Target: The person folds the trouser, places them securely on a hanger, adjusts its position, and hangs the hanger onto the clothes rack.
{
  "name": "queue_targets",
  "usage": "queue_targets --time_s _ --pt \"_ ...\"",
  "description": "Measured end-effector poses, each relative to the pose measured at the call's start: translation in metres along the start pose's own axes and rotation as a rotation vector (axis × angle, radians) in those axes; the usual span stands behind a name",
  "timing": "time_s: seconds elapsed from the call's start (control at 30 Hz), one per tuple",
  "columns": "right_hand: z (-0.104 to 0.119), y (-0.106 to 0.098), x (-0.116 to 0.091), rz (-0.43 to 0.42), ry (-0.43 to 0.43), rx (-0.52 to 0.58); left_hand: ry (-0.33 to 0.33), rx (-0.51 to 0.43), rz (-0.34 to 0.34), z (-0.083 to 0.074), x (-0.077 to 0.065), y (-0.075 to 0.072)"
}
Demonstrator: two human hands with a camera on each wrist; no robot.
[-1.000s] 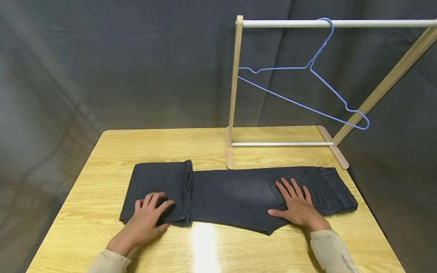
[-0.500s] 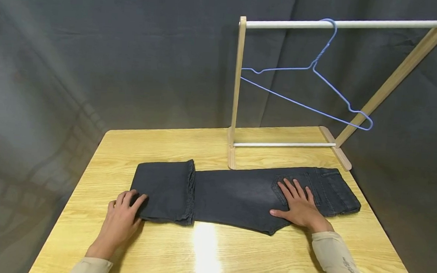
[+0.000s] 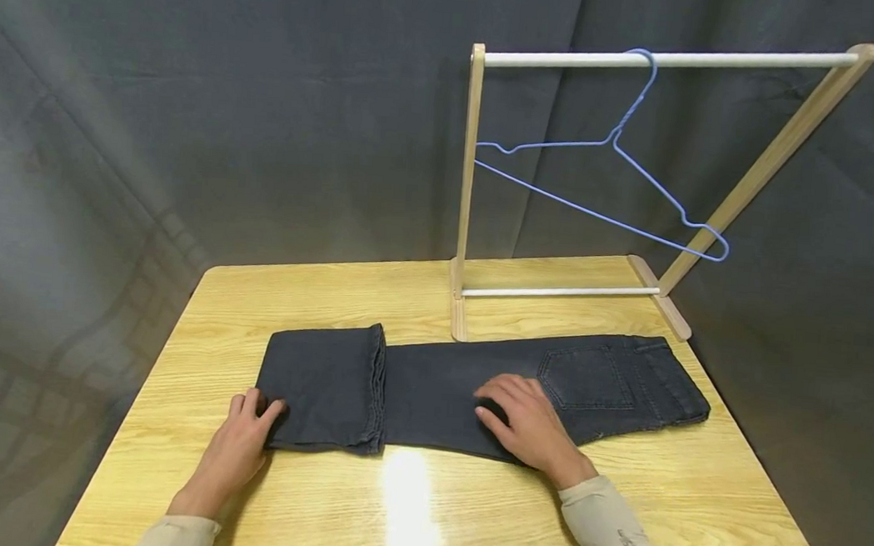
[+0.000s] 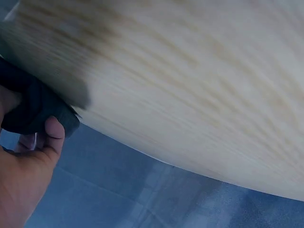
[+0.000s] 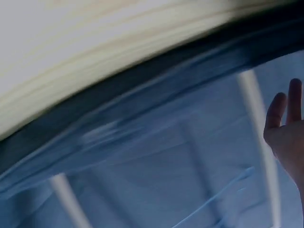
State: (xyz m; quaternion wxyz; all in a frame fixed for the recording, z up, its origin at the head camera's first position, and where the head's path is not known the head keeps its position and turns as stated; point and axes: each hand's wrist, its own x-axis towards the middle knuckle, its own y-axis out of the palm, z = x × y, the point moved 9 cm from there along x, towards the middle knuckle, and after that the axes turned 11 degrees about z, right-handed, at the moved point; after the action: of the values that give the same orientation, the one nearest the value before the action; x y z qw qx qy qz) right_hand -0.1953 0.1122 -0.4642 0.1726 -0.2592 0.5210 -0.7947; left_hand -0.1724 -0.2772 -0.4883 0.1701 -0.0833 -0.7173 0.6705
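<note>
Dark grey jeans (image 3: 437, 398) lie lengthwise across the table, waistband at the right, with the leg end folded back into a flat panel (image 3: 321, 387) at the left. At that panel's lower left edge, my left hand (image 3: 229, 448) pinches the fabric; the left wrist view shows the thumb (image 4: 54, 127) against the bunched denim (image 4: 35, 107). My right hand (image 3: 529, 425) hovers low over the middle of the jeans, left of the back pocket (image 3: 587, 376), fingers loosely bent and holding nothing. In the right wrist view its fingers (image 5: 294, 97) stand out past the jeans.
Behind the jeans stands a wooden rack (image 3: 467, 183) with a white top rail (image 3: 743, 62). From the rail hangs a blue wire hanger (image 3: 598, 214). Its white lower bar (image 3: 556, 293) sits close above the wooden table (image 3: 308, 294). Grey curtain (image 3: 303, 131) surrounds the table.
My left hand has shifted left from on top of the folded panel to its left edge and now pinches it. My right hand has left the pocket area and moved left along the jeans.
</note>
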Motion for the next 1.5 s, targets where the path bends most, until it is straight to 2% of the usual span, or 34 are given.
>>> queue_targets --time_s 0.13,0.27,0.33,0.53,0.67,0.77,0.97,1.23,1.4,1.5 --pt "0.041 0.019 0.024 0.001 -0.02 0.011 -0.021 -0.004 -0.006 0.003 0.001 0.0" --pt "0.069 0.043 0.048 0.047 0.019 -0.067 -0.022 -0.012 -0.01 0.003 0.003 0.001" --pt "0.078 0.053 0.059 0.086 0.05 -0.064 -0.022 -0.013 -0.003 0.002 0.003 0.002" --pt "0.091 0.08 0.085 0.219 0.184 0.039 -0.06 -0.031 0.044 0.004 0.003 0.004" --pt "0.1 0.095 0.098 0.28 0.204 0.024 -0.06 -0.033 0.054 0.003 0.005 0.006" --pt "0.106 0.102 0.105 0.291 0.201 0.049 -0.058 -0.034 0.05 0.003 0.005 0.005" --pt "0.111 0.107 0.113 0.259 0.182 0.108 -0.066 -0.019 0.056 0.005 0.003 0.007" --pt "0.112 0.1 0.12 0.135 0.09 0.015 -0.086 -0.035 0.101 0.011 0.004 0.01" --pt "0.115 0.096 0.121 0.099 0.039 0.09 -0.1 -0.044 0.085 0.011 0.003 0.008" --pt "0.117 0.091 0.121 0.051 0.015 0.086 -0.086 -0.021 0.041 0.008 0.004 0.004"
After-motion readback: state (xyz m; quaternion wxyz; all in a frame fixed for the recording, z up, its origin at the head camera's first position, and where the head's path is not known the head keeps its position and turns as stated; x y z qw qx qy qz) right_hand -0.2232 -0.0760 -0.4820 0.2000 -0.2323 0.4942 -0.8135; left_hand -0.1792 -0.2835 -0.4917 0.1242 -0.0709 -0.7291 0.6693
